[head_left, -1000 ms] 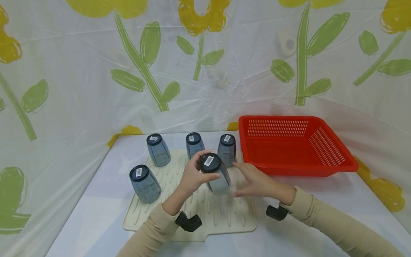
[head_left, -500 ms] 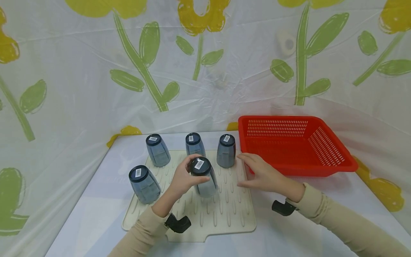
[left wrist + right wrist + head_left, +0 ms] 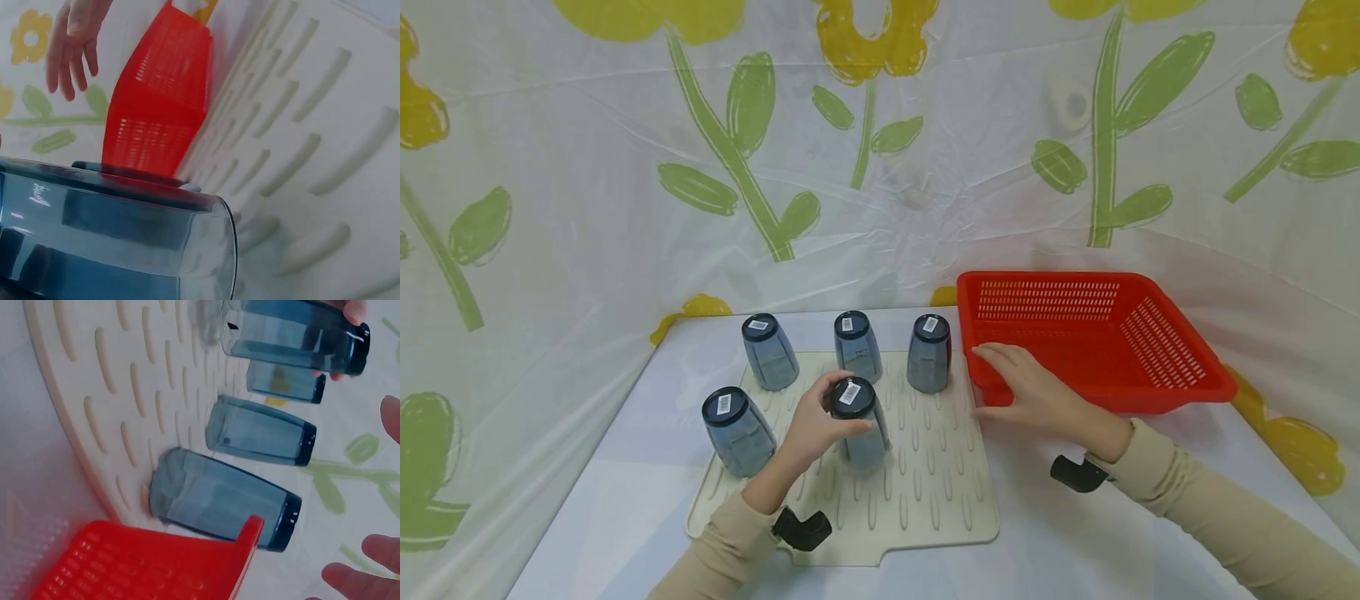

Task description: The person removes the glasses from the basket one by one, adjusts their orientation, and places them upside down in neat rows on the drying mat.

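Note:
My left hand (image 3: 805, 429) grips an upside-down blue-tinted drinking glass (image 3: 865, 437) near its base, low over the cream ribbed drying mat (image 3: 936, 508). A barcode label shows on the glass's dark bottom. In the left wrist view that glass (image 3: 125, 231) fills the lower left. My right hand (image 3: 1048, 404) holds nothing, its thumb and fingers spread at the left side of the red plastic basket (image 3: 1097, 402). More upturned glasses stand along the mat's back: one left (image 3: 771, 358), one middle (image 3: 857, 350), one right (image 3: 929, 358). Another glass (image 3: 741, 437) stands at its left edge.
The basket's perforated wall (image 3: 144, 556) rises right beside the back-right glass (image 3: 219, 494) in the right wrist view. A white flowered sheet (image 3: 925, 208) hangs behind the white table (image 3: 617, 492). Each sleeve carries a black wrist device (image 3: 801, 531).
The left hand has carried its glass left and slightly toward me, away from the back-right glass. The right hand has drawn back to the right and up, in front of the basket.

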### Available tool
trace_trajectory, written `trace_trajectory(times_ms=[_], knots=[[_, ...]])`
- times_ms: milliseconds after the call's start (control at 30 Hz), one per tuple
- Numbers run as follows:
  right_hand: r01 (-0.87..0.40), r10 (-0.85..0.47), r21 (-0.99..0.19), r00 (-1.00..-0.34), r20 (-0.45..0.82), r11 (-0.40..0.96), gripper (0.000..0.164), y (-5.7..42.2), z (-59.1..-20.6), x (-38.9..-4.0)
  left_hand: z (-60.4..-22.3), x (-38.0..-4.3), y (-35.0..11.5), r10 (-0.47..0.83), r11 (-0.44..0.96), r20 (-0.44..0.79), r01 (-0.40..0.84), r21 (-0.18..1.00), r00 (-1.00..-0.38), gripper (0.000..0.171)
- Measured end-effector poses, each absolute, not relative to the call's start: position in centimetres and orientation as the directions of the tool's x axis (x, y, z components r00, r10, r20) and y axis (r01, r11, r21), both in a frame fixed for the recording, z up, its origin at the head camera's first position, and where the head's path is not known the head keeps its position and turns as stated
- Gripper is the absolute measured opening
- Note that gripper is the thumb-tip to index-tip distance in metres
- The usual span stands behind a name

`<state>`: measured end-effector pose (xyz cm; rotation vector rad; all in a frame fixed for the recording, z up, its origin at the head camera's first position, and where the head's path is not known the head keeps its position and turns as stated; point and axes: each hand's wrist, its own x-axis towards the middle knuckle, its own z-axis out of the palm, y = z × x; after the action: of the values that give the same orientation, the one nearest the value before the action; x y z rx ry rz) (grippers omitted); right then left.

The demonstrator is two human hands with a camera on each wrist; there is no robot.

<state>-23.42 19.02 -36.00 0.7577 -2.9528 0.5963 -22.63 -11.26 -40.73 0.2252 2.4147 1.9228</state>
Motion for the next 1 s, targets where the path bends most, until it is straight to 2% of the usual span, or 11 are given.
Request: trace_trajectory(times_ms=[500,1000], knots=[[-0.349,-0.354,-0.388,-0.933,0.062,0.853,0.087,21.0,-35.3,-24.1,-41.8,-22.6,-12.3,0.126,0.242,0.038,0.068,0.968,-0.991,0.067],[-0.321,-0.324,-0.375,-0.944,0.058,0.869,0.090,22.4,-34.4,-24.5,-42.4,-22.7,-12.5,0.174,0.224,0.035,0.074,0.972,-0.984,0.072]])
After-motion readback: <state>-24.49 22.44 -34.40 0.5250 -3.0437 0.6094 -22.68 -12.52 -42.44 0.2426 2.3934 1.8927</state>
